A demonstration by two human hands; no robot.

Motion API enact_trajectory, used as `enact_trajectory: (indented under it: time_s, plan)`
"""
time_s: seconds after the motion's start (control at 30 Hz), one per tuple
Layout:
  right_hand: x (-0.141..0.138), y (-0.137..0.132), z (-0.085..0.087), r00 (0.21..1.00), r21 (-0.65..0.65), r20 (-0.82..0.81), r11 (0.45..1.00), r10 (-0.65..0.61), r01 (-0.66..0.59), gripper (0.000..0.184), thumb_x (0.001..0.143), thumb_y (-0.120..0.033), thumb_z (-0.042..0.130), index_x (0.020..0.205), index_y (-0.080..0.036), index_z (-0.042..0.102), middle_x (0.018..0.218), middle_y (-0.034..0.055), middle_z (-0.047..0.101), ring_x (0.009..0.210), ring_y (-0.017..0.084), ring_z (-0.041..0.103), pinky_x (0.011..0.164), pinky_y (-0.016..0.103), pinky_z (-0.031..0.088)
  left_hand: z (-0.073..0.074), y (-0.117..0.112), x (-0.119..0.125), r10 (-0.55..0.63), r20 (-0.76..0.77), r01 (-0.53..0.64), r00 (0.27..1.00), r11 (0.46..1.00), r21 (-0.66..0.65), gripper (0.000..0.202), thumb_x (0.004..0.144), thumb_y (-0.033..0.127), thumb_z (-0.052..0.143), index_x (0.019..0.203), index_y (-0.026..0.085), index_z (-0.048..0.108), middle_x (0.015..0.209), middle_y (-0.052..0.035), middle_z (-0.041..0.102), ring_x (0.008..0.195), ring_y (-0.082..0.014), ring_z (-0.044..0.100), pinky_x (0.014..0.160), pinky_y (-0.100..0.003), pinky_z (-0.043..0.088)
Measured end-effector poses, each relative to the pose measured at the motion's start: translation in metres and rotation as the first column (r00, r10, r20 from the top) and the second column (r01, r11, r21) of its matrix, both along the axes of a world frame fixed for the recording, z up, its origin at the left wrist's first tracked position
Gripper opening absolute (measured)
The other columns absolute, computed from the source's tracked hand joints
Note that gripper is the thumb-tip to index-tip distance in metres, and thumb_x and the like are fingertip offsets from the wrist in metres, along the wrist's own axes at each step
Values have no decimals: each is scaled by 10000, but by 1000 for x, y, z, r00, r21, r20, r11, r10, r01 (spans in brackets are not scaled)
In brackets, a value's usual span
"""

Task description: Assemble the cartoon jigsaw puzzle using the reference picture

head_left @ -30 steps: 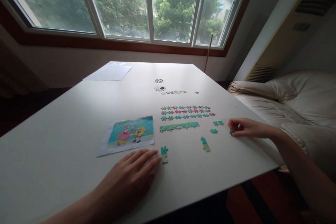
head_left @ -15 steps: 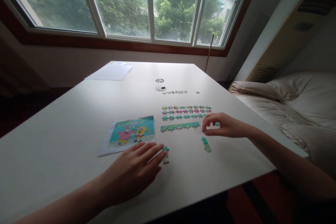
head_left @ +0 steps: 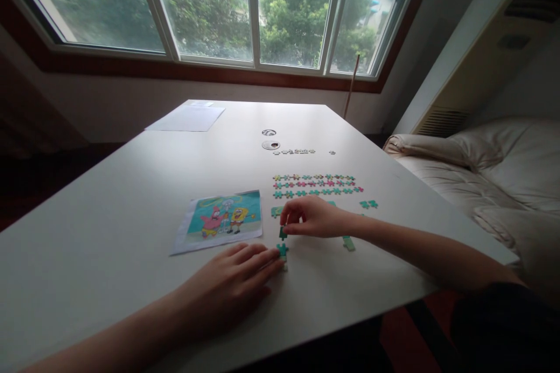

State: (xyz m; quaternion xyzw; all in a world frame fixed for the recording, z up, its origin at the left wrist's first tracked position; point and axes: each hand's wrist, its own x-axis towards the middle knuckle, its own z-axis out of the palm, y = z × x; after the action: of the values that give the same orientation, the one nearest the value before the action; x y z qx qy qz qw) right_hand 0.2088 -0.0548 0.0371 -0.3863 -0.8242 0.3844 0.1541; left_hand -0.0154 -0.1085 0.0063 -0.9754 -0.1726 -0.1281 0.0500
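Note:
My left hand (head_left: 231, 284) lies flat on the white table (head_left: 109, 233), fingers stretched out, fingertips touching a small joined green puzzle piece (head_left: 283, 252). My right hand (head_left: 308, 217) pinches a small green puzzle piece (head_left: 282, 233) just above that joined piece. Behind my right hand a joined green strip (head_left: 276, 210) shows only at its left end. The cartoon reference picture (head_left: 223, 220) lies left of both hands.
Three rows of loose coloured pieces (head_left: 317, 185) lie beyond the hands, with a joined green pair (head_left: 368, 204) to the right and another joined piece (head_left: 349, 243) under my forearm. Farther off are small pale pieces (head_left: 297, 151), two round items (head_left: 270, 144) and a paper sheet (head_left: 186, 118). A cushioned seat (head_left: 481, 175) stands right.
My right hand picked up a green piece at the right and carried it left across the table to just above the joined piece at my left fingertips. My left hand stayed put.

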Motion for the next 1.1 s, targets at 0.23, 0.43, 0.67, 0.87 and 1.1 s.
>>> enact_trajectory:
  time_s: [0.23,0.43,0.67,0.87,1.1]
  plan:
    - [-6,3,-13,1000,2,-13,1000,-4,4,136,703,-173,608,828,-134,644,665,11,645,619,108,600,558,188,450,1,-1,1,-16,15,16,1000,1000,10,301,903,184,384,1173,133,507,1133,-104,598,961,-233,553,793,-367,492]
    - [-6,4,-13,999,-30,-43,1000,9,-10,157,704,-208,615,834,-129,650,671,17,643,634,111,603,557,181,444,0,0,1,-22,35,21,999,999,40,293,904,181,378,1156,128,520,1120,-101,605,947,-237,557,782,-365,494]
    - [-8,1,-20,999,242,38,970,-17,8,128,689,-197,620,796,-146,671,626,-12,613,562,79,533,532,178,375,0,-1,2,-20,39,19,999,999,49,292,906,186,379,1156,133,519,1112,-98,609,940,-230,560,781,-359,494]
    - [-7,-1,-17,998,298,63,954,-26,6,146,698,-213,634,825,-145,652,652,-15,618,591,79,534,575,182,375,-1,-1,1,-18,30,16,999,998,53,291,907,189,375,1152,135,523,1114,-95,612,942,-230,562,791,-357,488]
    - [53,21,30,966,215,259,974,17,-75,176,791,-263,530,877,-156,640,673,0,606,590,87,517,565,195,382,0,-2,0,-20,29,18,999,998,52,299,913,194,363,1161,135,519,1128,-96,608,950,-232,570,779,-362,494]
